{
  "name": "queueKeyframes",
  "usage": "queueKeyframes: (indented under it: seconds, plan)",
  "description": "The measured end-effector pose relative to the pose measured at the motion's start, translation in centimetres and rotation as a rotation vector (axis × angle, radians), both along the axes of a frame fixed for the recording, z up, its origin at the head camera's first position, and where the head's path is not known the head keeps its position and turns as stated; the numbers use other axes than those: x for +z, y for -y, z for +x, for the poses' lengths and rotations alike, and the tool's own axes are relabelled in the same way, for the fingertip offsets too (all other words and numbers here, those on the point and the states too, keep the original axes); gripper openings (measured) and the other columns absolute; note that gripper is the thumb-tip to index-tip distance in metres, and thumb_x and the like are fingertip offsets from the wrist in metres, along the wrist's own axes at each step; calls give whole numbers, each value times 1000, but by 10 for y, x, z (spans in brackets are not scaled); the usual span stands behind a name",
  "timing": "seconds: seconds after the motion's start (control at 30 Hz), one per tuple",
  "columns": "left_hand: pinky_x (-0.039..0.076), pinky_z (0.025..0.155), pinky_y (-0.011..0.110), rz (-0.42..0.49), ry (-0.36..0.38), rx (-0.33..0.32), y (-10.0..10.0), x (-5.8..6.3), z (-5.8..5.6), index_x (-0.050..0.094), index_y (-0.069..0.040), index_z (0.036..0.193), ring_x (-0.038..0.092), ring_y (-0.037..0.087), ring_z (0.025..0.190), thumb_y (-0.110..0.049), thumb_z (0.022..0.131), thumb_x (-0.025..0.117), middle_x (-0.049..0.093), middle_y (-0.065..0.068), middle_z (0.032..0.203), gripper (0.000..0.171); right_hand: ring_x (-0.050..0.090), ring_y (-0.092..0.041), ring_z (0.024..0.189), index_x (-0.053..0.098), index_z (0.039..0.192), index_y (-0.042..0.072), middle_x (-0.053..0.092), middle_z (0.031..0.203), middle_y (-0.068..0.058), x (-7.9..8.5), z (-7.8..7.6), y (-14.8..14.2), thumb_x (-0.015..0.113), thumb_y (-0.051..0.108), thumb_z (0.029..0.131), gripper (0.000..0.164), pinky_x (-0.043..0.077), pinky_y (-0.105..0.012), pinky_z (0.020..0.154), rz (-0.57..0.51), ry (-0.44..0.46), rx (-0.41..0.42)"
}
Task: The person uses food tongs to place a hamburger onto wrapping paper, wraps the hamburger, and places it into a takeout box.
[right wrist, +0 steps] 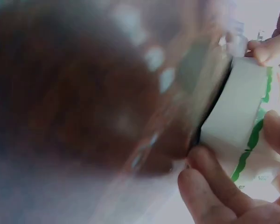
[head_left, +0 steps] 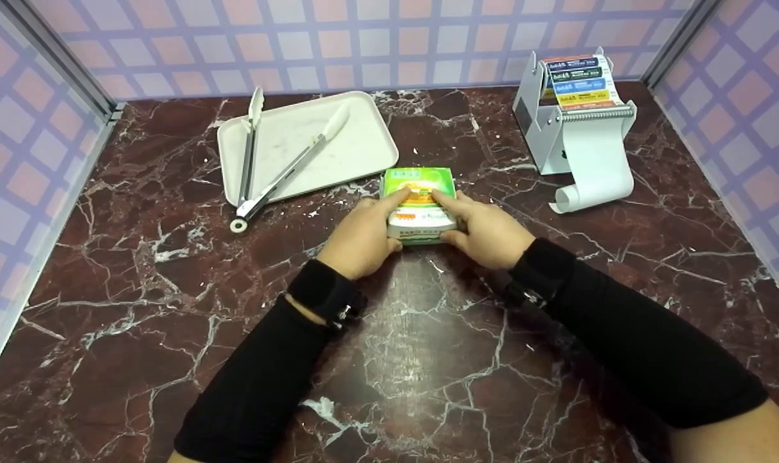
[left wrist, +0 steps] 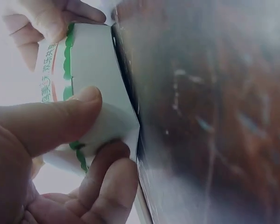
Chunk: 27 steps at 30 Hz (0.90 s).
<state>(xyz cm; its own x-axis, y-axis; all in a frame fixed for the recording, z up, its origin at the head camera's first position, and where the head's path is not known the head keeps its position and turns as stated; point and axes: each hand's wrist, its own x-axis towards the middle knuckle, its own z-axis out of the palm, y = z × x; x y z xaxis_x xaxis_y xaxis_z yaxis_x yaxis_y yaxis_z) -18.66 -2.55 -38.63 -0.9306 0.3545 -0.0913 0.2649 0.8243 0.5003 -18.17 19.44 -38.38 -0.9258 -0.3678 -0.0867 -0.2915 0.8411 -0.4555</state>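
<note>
A small closed paper burger box [head_left: 420, 217], green and white with a burger picture on its lid, sits on the dark marbled table in front of me. From the left side my left hand [head_left: 362, 236] grips it, and my right hand [head_left: 493, 233] holds the opposite side. Each hand has a finger over the lid and the thumb at the near edge in the head view. Both wrist views show the pale box wall [left wrist: 95, 58] with a scalloped green edge [right wrist: 254, 135], pinched at its corners and standing on the table surface. What is inside the box is hidden.
Behind and left lies a cream tray [head_left: 280, 145], with metal tongs [head_left: 285, 173] spread open across it, their hinge end past the near edge. A label dispenser [head_left: 547, 128] with a strip of paper [head_left: 598, 161] hanging out stands back right. Checked walls [head_left: 364, 51] enclose the table.
</note>
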Motion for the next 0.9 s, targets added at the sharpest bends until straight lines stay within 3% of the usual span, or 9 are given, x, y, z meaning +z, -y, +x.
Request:
queueKeyframes:
  seconds: [0.2,0.3,0.43,0.7,0.9]
  plan:
    - [39,103,42,41,14,23,2,1,-4,21,-41,144,50,24,119,-31,75,75,47,7,140,89,36,-28,133,23,145,38,27,151,-13,-2,-1,1,65,31,86,72,32,-43,109,-33,-6,-4]
    - [46,94,38,89,29,50,3,1,-5,19,-37,146,59,21,101,-28,73,77,51,7,136,94,35,-27,134,24,145,37,28,150,-12,-3,-1,1,66,29,85,73,31,-42,110,-54,-9,-6]
    - [49,77,31,137,41,64,5,1,-7,19,-32,147,59,16,73,-26,71,78,55,8,130,97,34,-25,135,25,145,36,31,149,-13,-4,-2,2,66,29,85,74,30,-40,111,-64,-15,-8]
    - [50,57,29,124,49,57,4,0,-5,22,-30,147,59,15,55,-24,73,77,58,9,124,92,38,-23,133,25,144,37,35,147,-11,-4,-3,3,67,30,84,74,32,-40,110,-41,-16,-13]
    - [49,67,30,45,22,54,3,0,-3,20,-29,147,58,14,69,-29,75,75,59,10,123,91,38,-24,132,25,144,37,35,147,-11,-3,-3,4,67,30,84,74,33,-40,109,-18,-8,-16]
